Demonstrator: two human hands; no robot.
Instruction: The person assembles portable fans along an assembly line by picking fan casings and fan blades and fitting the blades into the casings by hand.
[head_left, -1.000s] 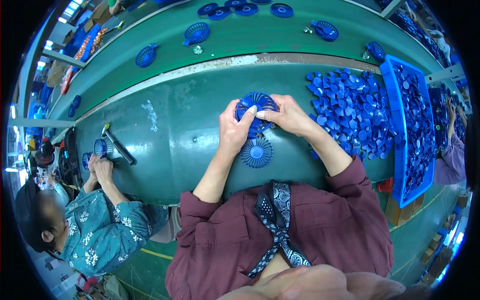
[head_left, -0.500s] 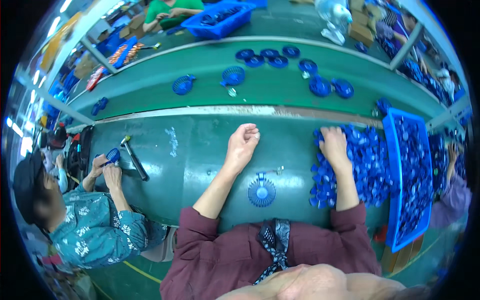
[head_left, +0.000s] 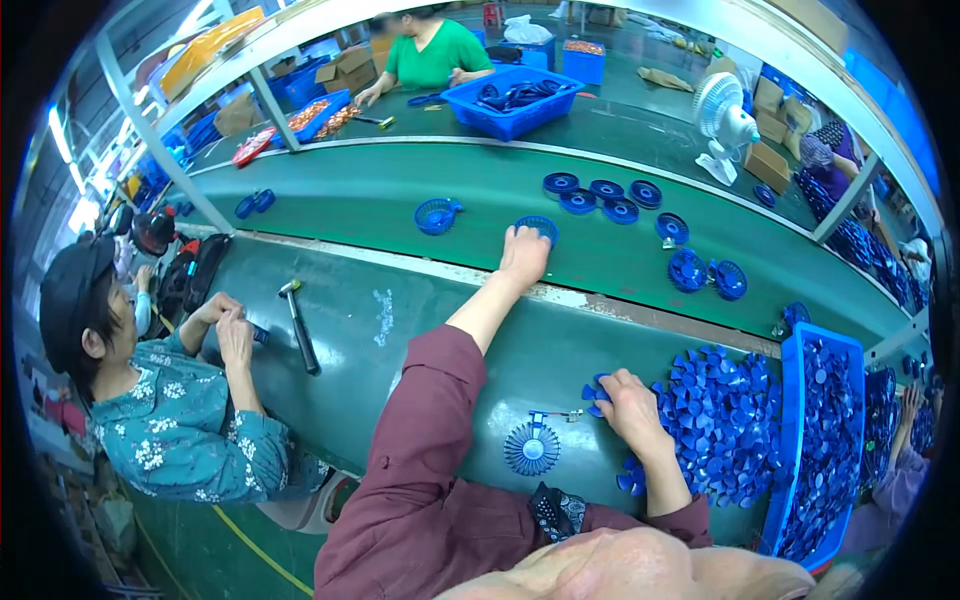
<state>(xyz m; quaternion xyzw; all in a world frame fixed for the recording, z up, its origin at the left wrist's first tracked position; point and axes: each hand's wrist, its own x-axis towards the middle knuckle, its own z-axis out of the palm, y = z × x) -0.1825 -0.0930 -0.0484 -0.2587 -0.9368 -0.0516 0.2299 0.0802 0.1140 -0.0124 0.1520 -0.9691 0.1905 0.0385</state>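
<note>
My left hand (head_left: 524, 258) reaches across to the green belt, its fingers closed on the near edge of a round blue fan housing (head_left: 541, 226) and partly covering it. Over the table my right hand (head_left: 634, 410) pinches a blue fan blade (head_left: 594, 392), left of a pile of similar loose fan blades (head_left: 722, 430). In front of me a blue slatted fan housing (head_left: 531, 449) lies on the green table, with a small wired metal part (head_left: 573, 415) at its upper right.
A blue crate (head_left: 792, 440) full of fan blades stands at the right. Several blue housings (head_left: 620, 210) lie along the belt (head_left: 350, 215). To the left, a hammer (head_left: 300, 328) lies near a co-worker in a flowered shirt (head_left: 180, 420). Another person in green (head_left: 436, 58) sits across the belt.
My left hand has moved from above the table to a housing on the belt. My right hand has left the pile, moving left with a fan blade. The view has shifted.
</note>
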